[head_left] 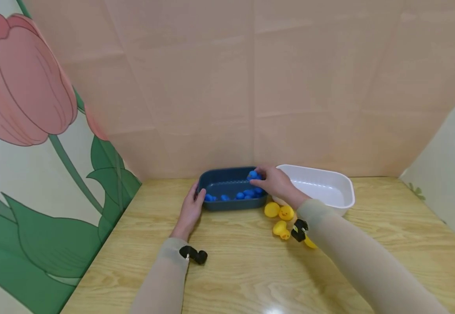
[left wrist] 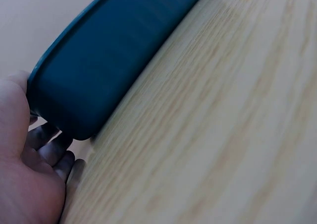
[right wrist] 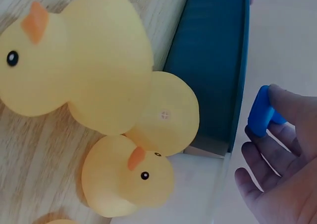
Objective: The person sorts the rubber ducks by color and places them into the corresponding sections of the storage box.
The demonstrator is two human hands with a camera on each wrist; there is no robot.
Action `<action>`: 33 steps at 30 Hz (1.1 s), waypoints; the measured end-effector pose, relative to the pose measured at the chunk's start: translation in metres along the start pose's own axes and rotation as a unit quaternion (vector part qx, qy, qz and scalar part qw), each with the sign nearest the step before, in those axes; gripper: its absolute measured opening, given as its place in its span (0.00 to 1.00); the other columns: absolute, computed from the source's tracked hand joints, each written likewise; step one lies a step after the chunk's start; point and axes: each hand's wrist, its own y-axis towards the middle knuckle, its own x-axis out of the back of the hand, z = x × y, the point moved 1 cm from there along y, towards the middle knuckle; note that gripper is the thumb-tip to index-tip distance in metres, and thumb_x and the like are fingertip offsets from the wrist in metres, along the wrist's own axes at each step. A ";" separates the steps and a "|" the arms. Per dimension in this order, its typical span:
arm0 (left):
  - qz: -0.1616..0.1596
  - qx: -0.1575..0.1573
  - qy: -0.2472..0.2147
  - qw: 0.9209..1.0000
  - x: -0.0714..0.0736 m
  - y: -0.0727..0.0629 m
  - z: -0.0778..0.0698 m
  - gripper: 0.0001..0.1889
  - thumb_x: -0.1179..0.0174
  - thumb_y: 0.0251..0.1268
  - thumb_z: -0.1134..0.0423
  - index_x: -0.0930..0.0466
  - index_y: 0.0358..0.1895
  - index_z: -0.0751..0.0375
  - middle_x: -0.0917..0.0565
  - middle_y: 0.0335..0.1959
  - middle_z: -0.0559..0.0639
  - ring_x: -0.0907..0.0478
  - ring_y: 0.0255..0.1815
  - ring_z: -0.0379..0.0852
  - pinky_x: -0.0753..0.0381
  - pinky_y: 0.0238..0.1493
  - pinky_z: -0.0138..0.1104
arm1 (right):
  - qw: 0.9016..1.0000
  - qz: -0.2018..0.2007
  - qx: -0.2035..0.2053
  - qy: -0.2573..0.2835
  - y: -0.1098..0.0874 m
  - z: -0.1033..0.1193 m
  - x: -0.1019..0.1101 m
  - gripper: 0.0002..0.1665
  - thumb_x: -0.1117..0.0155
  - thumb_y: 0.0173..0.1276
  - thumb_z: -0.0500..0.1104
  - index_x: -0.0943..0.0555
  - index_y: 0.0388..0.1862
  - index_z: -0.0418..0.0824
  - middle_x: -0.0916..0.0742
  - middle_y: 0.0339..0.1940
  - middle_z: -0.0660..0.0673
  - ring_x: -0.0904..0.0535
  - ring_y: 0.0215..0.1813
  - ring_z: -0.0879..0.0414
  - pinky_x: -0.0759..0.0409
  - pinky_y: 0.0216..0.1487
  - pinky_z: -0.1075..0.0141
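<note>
A dark blue plastic basin (head_left: pixel 235 205) stands against the back wall, with several small blue toys (head_left: pixel 240 196) along its near side. My left hand (head_left: pixel 191 206) grips its left end, thumb over the rim and fingers along the outer wall. In the left wrist view, that hand's fingers curl behind the corner of the basin (left wrist: pixel 114 50). Over the basin's right end, my right hand (head_left: pixel 277 183) pinches a small rounded blue toy (head_left: pixel 253 175). The right wrist view shows this blue toy (right wrist: pixel 260 112) between thumb and fingertips, above the rim; its exact kind I cannot tell.
A white basin (head_left: pixel 347 192) stands right of the dark one, partly behind my right arm. Several yellow rubber ducks (head_left: pixel 286 213) lie on the wooden table (head_left: pixel 235 261) in front of the basins, some tipped over. One yellow duck (head_left: pixel 310 243) is partly hidden by the right sleeve.
</note>
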 end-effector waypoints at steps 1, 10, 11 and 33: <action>0.000 0.000 0.001 1.000 0.000 0.000 0.000 0.34 0.49 0.93 0.50 0.45 0.91 0.56 0.40 0.89 0.55 0.44 0.89 0.58 0.43 0.87 0.52 | 1.000 0.000 0.001 -0.001 0.001 -0.001 -0.001 0.30 0.28 0.82 0.52 0.18 0.72 0.33 0.14 0.69 0.33 0.19 0.69 0.36 0.25 0.76 0.41; 0.000 -0.002 0.008 1.000 -0.001 0.001 0.002 0.35 0.49 0.93 0.49 0.45 0.91 0.57 0.40 0.89 0.56 0.43 0.88 0.58 0.42 0.86 0.52 | 1.000 -0.010 0.014 -0.006 0.006 -0.003 -0.004 0.33 0.29 0.83 0.52 0.21 0.76 0.33 0.18 0.75 0.33 0.24 0.76 0.35 0.30 0.80 0.40; 0.000 -0.001 0.008 1.000 -0.001 0.001 0.002 0.35 0.49 0.93 0.47 0.45 0.91 0.56 0.40 0.89 0.55 0.43 0.88 0.57 0.42 0.86 0.51 | 1.000 -0.011 0.015 -0.008 0.007 -0.003 -0.004 0.33 0.30 0.83 0.53 0.21 0.76 0.33 0.18 0.75 0.33 0.24 0.77 0.35 0.30 0.81 0.40; 0.007 -0.002 -0.002 1.000 0.003 0.002 0.000 0.35 0.49 0.92 0.45 0.45 0.91 0.54 0.39 0.89 0.54 0.42 0.88 0.56 0.42 0.87 0.52 | 1.000 -0.017 0.005 0.017 -0.015 -0.004 0.016 0.34 0.31 0.84 0.56 0.22 0.79 0.39 0.18 0.75 0.35 0.24 0.76 0.34 0.30 0.79 0.37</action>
